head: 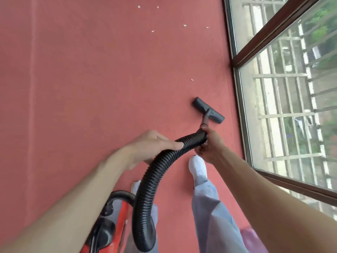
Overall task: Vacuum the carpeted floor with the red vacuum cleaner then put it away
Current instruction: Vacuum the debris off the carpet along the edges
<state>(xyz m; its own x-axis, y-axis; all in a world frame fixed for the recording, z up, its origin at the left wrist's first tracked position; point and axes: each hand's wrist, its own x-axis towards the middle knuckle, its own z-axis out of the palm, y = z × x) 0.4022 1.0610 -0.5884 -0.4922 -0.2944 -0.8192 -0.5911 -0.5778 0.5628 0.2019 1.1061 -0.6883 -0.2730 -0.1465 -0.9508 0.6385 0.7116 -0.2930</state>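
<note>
Dusty red carpet [91, 79], black hose [151, 179], red-and-black vacuum [120, 221].

The carpet was a plain, flat brick-red, with one paler stripe running down its left side and a few off-white scraps [184, 25] dotted across it. The hose was glossy black and ribbed in fine rings. The nozzle [208, 110] was dark grey. The vacuum's body was bright red with black fittings. The shoes [197, 164] were white and the trousers [213, 216] pale blue-grey. The window frame [273, 28] was dark brown, and beyond the glass pale cream bars [280, 75] formed a grid against green leaves [322, 19]. Something pink-purple [251, 238] showed blurred at the bottom right.
</note>
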